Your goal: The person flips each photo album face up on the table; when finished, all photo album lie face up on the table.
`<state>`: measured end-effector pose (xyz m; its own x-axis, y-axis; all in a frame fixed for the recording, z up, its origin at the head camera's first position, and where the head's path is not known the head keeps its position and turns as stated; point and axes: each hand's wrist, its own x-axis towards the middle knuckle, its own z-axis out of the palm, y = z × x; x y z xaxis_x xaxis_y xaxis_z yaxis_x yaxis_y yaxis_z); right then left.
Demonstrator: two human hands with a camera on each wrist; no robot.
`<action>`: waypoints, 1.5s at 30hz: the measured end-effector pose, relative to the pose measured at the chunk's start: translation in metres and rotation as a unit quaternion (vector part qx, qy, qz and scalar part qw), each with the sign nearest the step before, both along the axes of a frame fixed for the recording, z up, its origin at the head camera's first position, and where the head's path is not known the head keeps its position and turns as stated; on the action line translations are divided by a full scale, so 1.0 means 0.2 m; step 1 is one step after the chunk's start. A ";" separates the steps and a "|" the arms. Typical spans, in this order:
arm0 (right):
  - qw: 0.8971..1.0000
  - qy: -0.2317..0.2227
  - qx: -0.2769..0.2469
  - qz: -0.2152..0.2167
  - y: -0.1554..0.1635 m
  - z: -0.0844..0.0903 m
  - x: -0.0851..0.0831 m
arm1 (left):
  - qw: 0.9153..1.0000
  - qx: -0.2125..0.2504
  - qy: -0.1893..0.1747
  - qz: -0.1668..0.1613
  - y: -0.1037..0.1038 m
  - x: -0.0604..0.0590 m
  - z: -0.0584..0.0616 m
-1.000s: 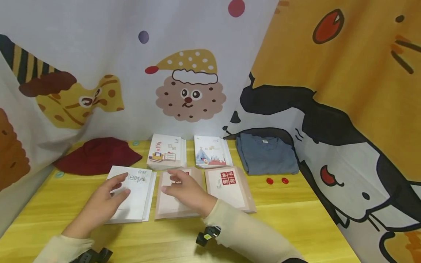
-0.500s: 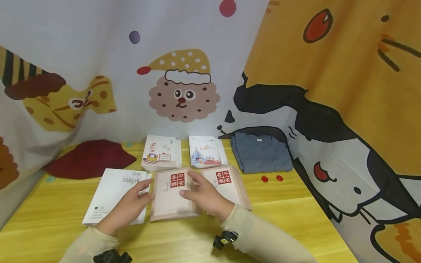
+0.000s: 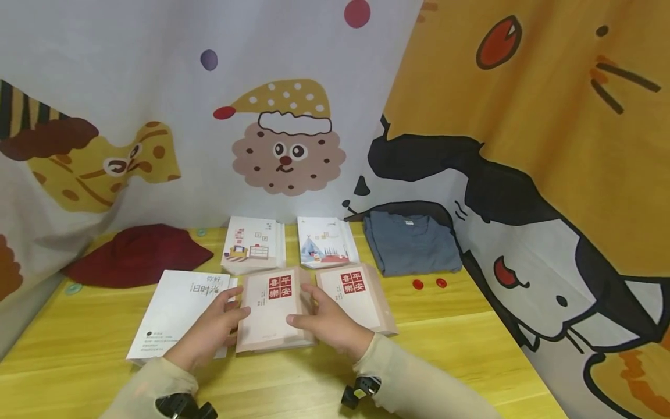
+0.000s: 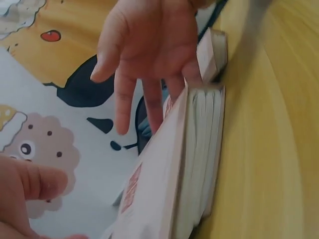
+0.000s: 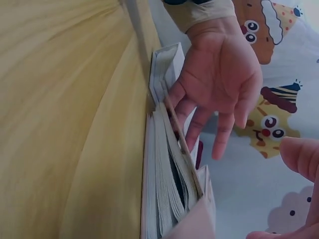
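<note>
**Two hands on the middle stack of booklets**

A yellow wooden desk [image 3: 450, 337] stands against hung cartoon-print cloths [image 3: 293, 116] at the back and to the right. The middle stack of booklets [image 3: 272, 308] lies flat on it. The left hand [image 3: 209, 331] touches that stack's left edge with relaxed, straight fingers; the right hand [image 3: 324, 323] touches its right edge the same way, neither grip curled round it. Just left of the stack lies a white booklet [image 3: 178, 308], just right a second red-stamped stack [image 3: 356, 297]. Behind it sit two illustrated stacks [image 3: 253, 244], a dark red hat [image 3: 136, 256] far left and a folded blue shirt [image 3: 410, 250] right. Bare desk lies before the stack.
</note>
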<state>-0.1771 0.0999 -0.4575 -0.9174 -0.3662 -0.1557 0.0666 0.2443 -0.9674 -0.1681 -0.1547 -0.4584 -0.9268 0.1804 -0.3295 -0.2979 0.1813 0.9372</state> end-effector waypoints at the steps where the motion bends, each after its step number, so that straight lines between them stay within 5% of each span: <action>1: 1.000 0.001 0.005 -0.001 0.00 0.00 0.00 | 1.000 0.006 -0.004 0.006 0.01 0.00 -0.01; 18: 1.000 -0.001 0.009 -0.002 -0.01 0.01 -0.01 | 1.000 -0.017 -0.003 0.026 0.09 -0.06 -0.06; 30: 1.000 -0.006 0.001 -0.003 -0.01 0.02 -0.01 | 0.998 -0.045 0.007 0.045 0.13 -0.03 -0.01; 36: 1.000 -0.008 0.001 -0.005 -0.02 0.01 -0.01 | 0.998 -0.039 0.009 0.053 0.12 -0.05 -0.04; 45: 0.999 0.015 0.039 0.001 -0.02 -0.01 -0.02 | 0.997 -0.032 0.060 0.029 0.08 -0.01 -0.02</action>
<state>-0.1812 0.0954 -0.4589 -0.9210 -0.3565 -0.1568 0.0375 0.3195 -0.9468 -0.1693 -0.1384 -0.4631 -0.9683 0.1075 -0.2255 -0.1967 0.2278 0.9536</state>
